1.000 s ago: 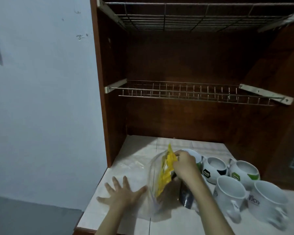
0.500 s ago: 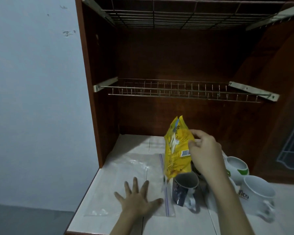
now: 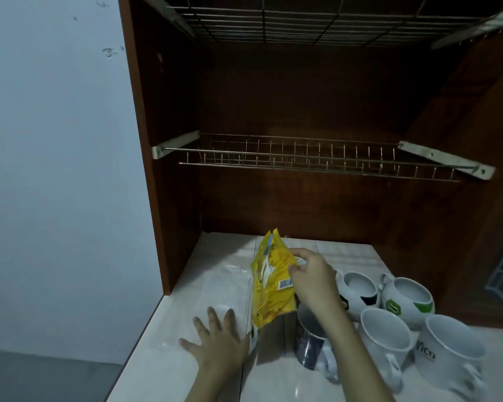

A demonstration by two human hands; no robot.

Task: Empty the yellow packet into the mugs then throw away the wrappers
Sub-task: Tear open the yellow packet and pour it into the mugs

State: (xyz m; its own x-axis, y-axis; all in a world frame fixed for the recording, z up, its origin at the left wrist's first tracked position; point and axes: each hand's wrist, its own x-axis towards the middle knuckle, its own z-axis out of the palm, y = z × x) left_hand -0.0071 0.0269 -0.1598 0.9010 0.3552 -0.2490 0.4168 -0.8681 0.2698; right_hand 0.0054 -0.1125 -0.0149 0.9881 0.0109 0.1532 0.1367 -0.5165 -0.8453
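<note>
Cabinet (image 3: pixel 169 140): dark red-brown wood, open-fronted; its left side panel ends at the pale wall (image 3: pixel 55 140). We count 2 wire racks inside, an upper rack (image 3: pixel 317 21) and a lower dish rack (image 3: pixel 317 158), with open space between the lower one and the surface beneath.

Bench (image 3: pixel 215 248): white tiled top running back under the cabinet. Its left edge drops away just left of our left hand; the rear strip is bare.

Clear plastic bag (image 3: pixel 215 288): lying flat on the bench's left half, reaching close to the left edge.

Mugs: 5 in view, grouped at right. 2 white mugs in front, one plain (image 3: pixel 385 333), one lettered (image 3: pixel 450 343) and nearest the right border. 2 rounded mugs behind, one with black patches (image 3: pixel 359 288), one with green marks (image 3: pixel 408 295). 1 dark mug (image 3: pixel 310 343) stands just left of the plain white one, partly hidden by our right forearm.

Yellow packet (image 3: pixel 273 280): held upright above the bench, its lower end just left of the dark mug, barcode facing us.

Right hand (image 3: pixel 311 280): fingers pinched on the packet's right edge.

Left hand (image 3: pixel 218 340): fingers spread wide, palm pressed flat on the plastic bag, holding nothing.
</note>
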